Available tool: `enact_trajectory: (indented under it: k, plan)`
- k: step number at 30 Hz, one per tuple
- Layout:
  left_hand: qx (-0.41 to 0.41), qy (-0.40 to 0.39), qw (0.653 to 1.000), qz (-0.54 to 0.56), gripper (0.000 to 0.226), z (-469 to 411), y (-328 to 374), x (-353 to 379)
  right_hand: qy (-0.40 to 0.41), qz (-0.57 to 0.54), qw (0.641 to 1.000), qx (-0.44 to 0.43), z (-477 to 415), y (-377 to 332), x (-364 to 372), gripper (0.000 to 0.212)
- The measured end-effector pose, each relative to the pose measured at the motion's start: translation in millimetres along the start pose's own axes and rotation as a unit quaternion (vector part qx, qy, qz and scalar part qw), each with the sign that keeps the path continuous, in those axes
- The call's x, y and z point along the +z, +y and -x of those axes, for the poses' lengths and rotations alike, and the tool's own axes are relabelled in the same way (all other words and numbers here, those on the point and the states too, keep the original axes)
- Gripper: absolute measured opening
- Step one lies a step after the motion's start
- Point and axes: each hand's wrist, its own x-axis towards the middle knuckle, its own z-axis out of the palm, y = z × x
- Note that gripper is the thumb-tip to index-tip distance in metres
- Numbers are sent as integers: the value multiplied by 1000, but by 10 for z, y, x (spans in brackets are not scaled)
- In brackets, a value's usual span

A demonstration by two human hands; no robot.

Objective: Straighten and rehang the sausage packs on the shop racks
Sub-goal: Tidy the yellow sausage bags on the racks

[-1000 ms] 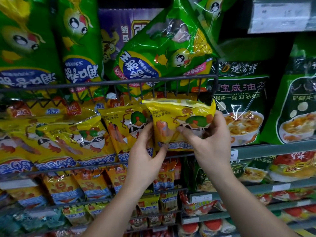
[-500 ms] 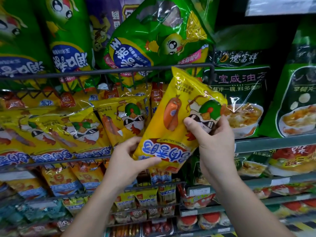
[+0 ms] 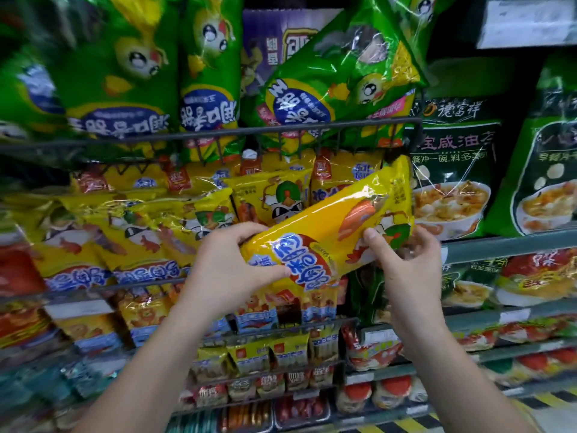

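Now, left side first: the yellow sausage packs (image 3: 103, 232) lie overlapped in a slanted row on the wire rack (image 3: 218, 137). They are untouched and lie as they did a second ago, though the view is blurred there.

Left hand (image 3: 231, 267): it grasps the lower end of the held pack (image 3: 324, 232), fingers curled over the upper edge, thumb pressed on the blue label. A second ago it only touched the pack's bottom corner.

Held pack: it is out of the row, in the air in front of the rack. It lies on a slant, label end down-left, header end up-right just beside the rail's right corner. Whether it touches the rail, I cannot tell. It went from upright under the rail, to pulled out and leaning, to tipped nearly flat now.

Right hand (image 3: 402, 260): it pinches the pack's right part, thumb on the front by the green cartoon. The other fingers are wrapped behind and mostly hidden. The grip spot is about the same as before.

Dark green soup packs (image 3: 452, 170), right shelf: no change, not involved.

Meaning, as a judgement: the pack is off its place and is being turned in both hands to straighten it. The rehang is not yet done. The next move probably needs the header brought back up level to the rail. No hook shows, so where it hangs is unclear.
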Motion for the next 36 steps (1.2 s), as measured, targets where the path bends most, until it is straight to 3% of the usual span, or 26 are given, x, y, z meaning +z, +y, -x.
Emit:
enact_trajectory:
  k: [2,5,8,10,12,16,19,23,27,33,36]
  plan:
    - [13,-3,999,-38,45,10,27,-93,60,52,995,-54,98,-62,-26,97]
    - [34,-14,995,-90,48,16,58,-204,80,190,940,-272,224,-210,-79,90]
    - [64,-38,989,-127,48,17,92,-288,-46,357,843,-400,314,-419,30,82]
    - [84,-53,987,-129,48,28,123,-321,-153,453,778,-407,346,-498,162,84]
    - [108,-64,985,-122,51,40,146,-327,-228,511,742,-371,348,-505,261,86]
    - [131,-73,986,-76,55,46,147,-298,-333,455,793,-232,316,-411,304,74]
    - [129,-78,988,-38,61,48,160,-273,-355,393,828,-186,307,-331,271,58]
    - [145,-63,987,-9,63,53,235,-221,-352,303,869,-171,235,-279,205,44]
    - [195,11,976,-92,70,-30,327,-230,-329,230,904,-148,100,-286,99,42]
    - [118,56,990,45,101,-179,336,-111,-270,107,949,-119,-169,-437,-121,37]
    - [88,22,993,74,97,-232,357,104,-258,50,958,-118,-320,-468,-179,42]
